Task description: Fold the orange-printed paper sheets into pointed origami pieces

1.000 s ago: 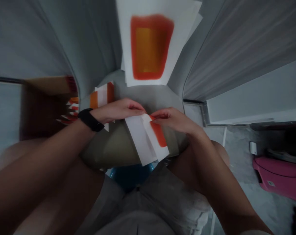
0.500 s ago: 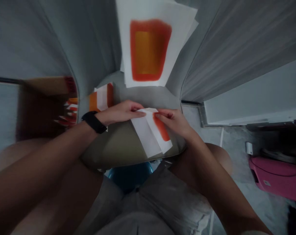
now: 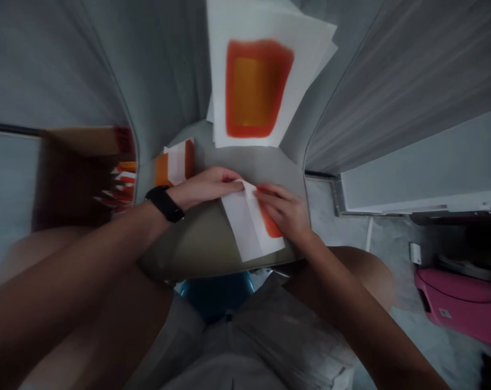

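Note:
A folded white paper piece with an orange-red patch [image 3: 249,227] lies over the front of the grey-green padded seat [image 3: 196,238]. My left hand [image 3: 215,183] pinches its upper left edge between thumb and fingers, the thumb on top. From the right, my right hand [image 3: 286,208] has its fingers pressed together on the paper's upper right edge, over the coloured patch. Left of my left hand stands a folded orange and white paper piece [image 3: 176,162]. Behind both hands, flat white sheets with an orange-red and yellow print [image 3: 251,89] lean on the backrest.
At the left, an open cardboard box [image 3: 62,184] holds several orange and white folded papers [image 3: 126,187]. A pink case [image 3: 460,303] lies on the floor at the right, near a small white object [image 3: 415,253]. Something blue [image 3: 217,295] shows below the seat.
My right hand has shifted down over the coloured patch, its fingers now lying across the paper's top. The paper's right flap sits closer against the left part. The whole view has shifted slightly.

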Demonstrator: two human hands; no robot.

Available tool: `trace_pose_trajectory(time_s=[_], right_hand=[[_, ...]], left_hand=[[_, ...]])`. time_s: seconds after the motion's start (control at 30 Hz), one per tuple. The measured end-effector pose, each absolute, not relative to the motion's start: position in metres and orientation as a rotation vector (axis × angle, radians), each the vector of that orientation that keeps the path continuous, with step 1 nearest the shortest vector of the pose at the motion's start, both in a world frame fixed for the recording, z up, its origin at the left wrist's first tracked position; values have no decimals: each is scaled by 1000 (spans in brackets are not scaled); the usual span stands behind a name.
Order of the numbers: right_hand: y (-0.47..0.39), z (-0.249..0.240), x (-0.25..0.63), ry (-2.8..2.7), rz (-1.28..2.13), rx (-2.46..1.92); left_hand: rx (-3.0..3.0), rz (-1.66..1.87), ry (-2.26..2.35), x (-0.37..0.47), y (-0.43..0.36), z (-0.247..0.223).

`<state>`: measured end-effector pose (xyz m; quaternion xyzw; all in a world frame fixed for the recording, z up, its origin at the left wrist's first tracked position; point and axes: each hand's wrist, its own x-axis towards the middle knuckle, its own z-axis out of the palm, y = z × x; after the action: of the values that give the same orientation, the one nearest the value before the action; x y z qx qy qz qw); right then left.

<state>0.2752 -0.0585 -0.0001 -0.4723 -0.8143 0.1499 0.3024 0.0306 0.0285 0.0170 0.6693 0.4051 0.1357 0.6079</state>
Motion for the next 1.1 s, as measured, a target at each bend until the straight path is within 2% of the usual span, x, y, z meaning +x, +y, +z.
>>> trace_pose_trajectory(time_s=[0.3,0.67,0.9,1.1], right_hand=[[-57,-4,275,-2118,419,-1237],[-58,0,272,-2056,546,-1169],[-50,15,265,-1542,1068,-1545],[-38,24,268,-1520,1540,-1584]], left_hand=[[1458,384,988,30,25,32],[1425,404,929,30,30,12],[1403,384,907,32,29,16],[1479,314,955,33,28,22]])
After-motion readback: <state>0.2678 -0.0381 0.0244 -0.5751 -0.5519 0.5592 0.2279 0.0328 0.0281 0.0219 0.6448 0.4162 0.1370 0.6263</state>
